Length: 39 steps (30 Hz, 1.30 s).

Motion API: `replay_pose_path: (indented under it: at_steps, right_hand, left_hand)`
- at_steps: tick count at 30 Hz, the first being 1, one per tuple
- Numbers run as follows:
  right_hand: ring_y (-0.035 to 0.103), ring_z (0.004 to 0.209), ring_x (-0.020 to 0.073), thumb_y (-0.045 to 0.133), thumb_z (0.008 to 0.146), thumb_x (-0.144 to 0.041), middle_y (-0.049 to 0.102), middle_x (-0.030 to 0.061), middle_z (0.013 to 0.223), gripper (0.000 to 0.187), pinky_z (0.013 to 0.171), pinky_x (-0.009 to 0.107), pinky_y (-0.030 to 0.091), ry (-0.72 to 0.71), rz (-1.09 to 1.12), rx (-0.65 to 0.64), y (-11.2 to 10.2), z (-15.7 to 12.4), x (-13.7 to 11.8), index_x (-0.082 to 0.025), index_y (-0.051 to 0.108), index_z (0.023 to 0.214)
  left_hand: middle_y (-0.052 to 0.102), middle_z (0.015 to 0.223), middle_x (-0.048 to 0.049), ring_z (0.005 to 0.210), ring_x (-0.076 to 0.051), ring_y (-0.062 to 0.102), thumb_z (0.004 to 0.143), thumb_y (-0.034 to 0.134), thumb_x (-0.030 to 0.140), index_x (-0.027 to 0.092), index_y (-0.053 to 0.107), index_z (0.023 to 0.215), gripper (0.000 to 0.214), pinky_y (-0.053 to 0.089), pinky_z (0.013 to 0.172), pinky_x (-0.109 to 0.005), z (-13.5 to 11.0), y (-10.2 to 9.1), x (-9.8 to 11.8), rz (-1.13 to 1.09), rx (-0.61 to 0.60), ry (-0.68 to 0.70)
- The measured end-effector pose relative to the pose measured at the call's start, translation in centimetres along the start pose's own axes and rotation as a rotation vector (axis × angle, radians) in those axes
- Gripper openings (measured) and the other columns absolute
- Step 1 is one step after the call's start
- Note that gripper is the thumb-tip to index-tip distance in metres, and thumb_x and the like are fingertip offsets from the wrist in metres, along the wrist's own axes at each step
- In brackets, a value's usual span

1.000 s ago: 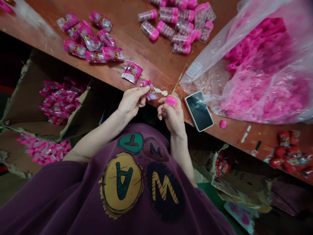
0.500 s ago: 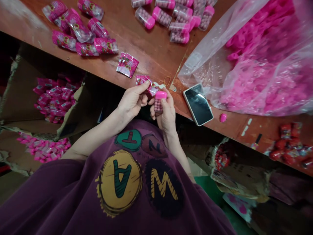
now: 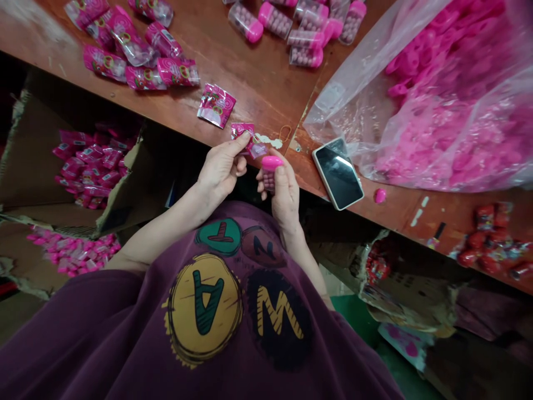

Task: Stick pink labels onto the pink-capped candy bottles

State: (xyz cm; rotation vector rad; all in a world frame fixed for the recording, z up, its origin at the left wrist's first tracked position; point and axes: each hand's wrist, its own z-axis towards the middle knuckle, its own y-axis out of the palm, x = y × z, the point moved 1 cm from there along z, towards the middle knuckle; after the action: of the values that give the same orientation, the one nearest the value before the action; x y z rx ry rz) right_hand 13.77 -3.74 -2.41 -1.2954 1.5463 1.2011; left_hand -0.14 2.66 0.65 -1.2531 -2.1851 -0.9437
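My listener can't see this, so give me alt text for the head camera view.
A person's left hand pinches a pink wrapper and the right hand holds a clear, pink-capped tube of small balls, at a brown table with a phone nearby.

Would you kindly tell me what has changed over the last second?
The right hand has moved left, bringing the pink-capped clear plastic tube of pink beads nearer the left hand. Nothing was visibly let go. The left hand still pinches a shiny pink printed wrapper; the white-edged, dark-screened rectangular phone stays on the reddish-brown table.
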Motion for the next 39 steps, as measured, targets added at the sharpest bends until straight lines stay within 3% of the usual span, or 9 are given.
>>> replay_pose_path:
  at_steps: [4, 10, 15, 19, 23, 30, 39]
  right_hand:
    - [0.063, 0.076, 0.0156, 0.054, 0.099, -0.074, 0.065, 0.0027, 0.101, 0.055, 0.052, 0.025, 0.048, -0.021, -0.03, 0.009, -0.1, 0.0, 0.2, -0.043, 0.059, 0.144]
    - [0.064, 0.082, 0.0163, 0.062, 0.098, -0.067, 0.064, 0.0025, 0.107, 0.052, 0.06, 0.027, 0.054, -0.031, -0.021, 0.044, 0.0, 0.0, 0.2, -0.041, 0.06, 0.143]
    - [0.057, 0.062, 0.0083, 0.082, 0.087, -0.059, 0.057, -0.0046, 0.086, 0.054, 0.049, 0.021, 0.05, 0.023, 0.208, -0.001, 0.1, 0.1, -0.4, -0.032, 0.06, 0.128]
    - [0.051, 0.044, 0.0046, 0.087, 0.085, -0.052, 0.057, -0.0106, 0.076, 0.052, 0.034, 0.017, 0.039, 0.092, 0.21, -0.03, 0.2, 0.0, -0.6, -0.027, 0.05, 0.113]
    - [0.053, 0.039, 0.0042, 0.085, 0.085, -0.056, 0.062, -0.0116, 0.077, 0.06, 0.03, 0.015, 0.033, 0.072, 0.124, 0.04, 0.3, 0.1, -0.4, -0.029, 0.042, 0.117]
    - [0.055, 0.046, 0.0036, 0.082, 0.086, -0.06, 0.062, -0.0101, 0.083, 0.063, 0.032, 0.014, 0.034, 0.029, 0.09, 0.154, 0.5, 0.4, 0.4, -0.031, 0.04, 0.122]
    - [0.058, 0.054, 0.0061, 0.076, 0.092, -0.063, 0.062, -0.0056, 0.089, 0.06, 0.036, 0.016, 0.04, 0.054, 0.14, 0.082, 0.5, -0.3, 0.1, -0.031, 0.043, 0.131]
  left_hand:
    - [0.058, 0.058, 0.0054, 0.038, -0.002, 0.042, 0.091, 0.087, 0.031, 0.019, 0.065, 0.073, 0.031, 0.028, 0.039, -0.02, 0.1, -0.2, 0.2, -0.025, -0.006, 0.002]
    - [0.059, 0.061, 0.0051, 0.039, -0.001, 0.041, 0.093, 0.084, 0.031, 0.02, 0.069, 0.077, 0.025, 0.03, 0.039, -0.02, 0.0, -0.3, -0.1, -0.065, -0.018, 0.001]
    - [0.059, 0.063, 0.0052, 0.041, -0.001, 0.04, 0.095, 0.08, 0.026, 0.018, 0.065, 0.075, 0.027, 0.031, 0.04, -0.019, 0.0, -0.3, -0.3, -0.131, -0.051, -0.027]
    - [0.055, 0.059, 0.0064, 0.04, -0.002, 0.038, 0.097, 0.078, 0.026, 0.019, 0.062, 0.074, 0.029, 0.033, 0.041, -0.019, -0.1, -0.3, -0.4, -0.126, -0.069, -0.054]
    - [0.054, 0.058, 0.0063, 0.04, -0.003, 0.04, 0.095, 0.081, 0.029, 0.019, 0.06, 0.071, 0.034, 0.033, 0.041, -0.019, -0.4, -0.1, -0.5, -0.1, -0.088, -0.063]
    - [0.053, 0.058, 0.0066, 0.04, -0.002, 0.043, 0.091, 0.086, 0.034, 0.018, 0.058, 0.069, 0.039, 0.033, 0.042, -0.019, -0.8, 0.2, -0.9, -0.025, -0.086, -0.048]
    - [0.052, 0.056, 0.0064, 0.04, -0.003, 0.044, 0.091, 0.086, 0.037, 0.018, 0.057, 0.069, 0.041, 0.031, 0.041, -0.019, -0.4, 0.1, -1.2, -0.015, -0.069, -0.042]
